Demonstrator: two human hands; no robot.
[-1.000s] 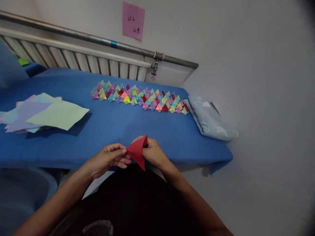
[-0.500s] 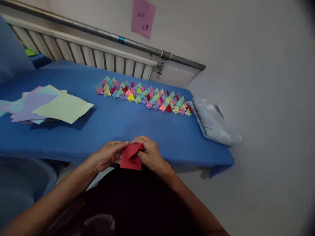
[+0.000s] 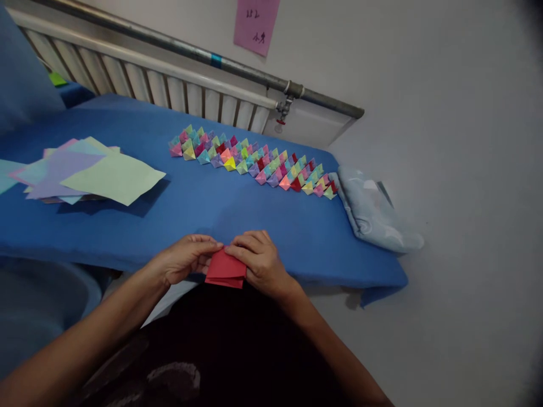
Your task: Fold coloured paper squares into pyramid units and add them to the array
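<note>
A small folded sheet of red paper (image 3: pixel 226 268) is held between my two hands, just in front of the bed's near edge. My left hand (image 3: pixel 186 259) pinches its upper left corner between thumb and fingers. On the other side, my right hand (image 3: pixel 261 261) grips the top right part, its thumb and fingers pressed along the upper edge. The upper layer lies nearly flat over the lower one, with a narrow gap at the bottom. Parts of the right fingers behind the paper are hidden.
Rows of folded paper pieces (image 3: pixel 254 161) in many colours stand on the blue cloth (image 3: pixel 190 209). Loose coloured sheets (image 3: pixel 110 175) lie in a pile at the left. A folded pale-blue blanket (image 3: pixel 373 212) sits at the right end. Behind are a radiator (image 3: pixel 156 90) and a pipe (image 3: pixel 254 74).
The raised flap of the red paper has been brought down flat. My right thumb has moved from inside the fold to its top edge. The view has shifted slightly.
</note>
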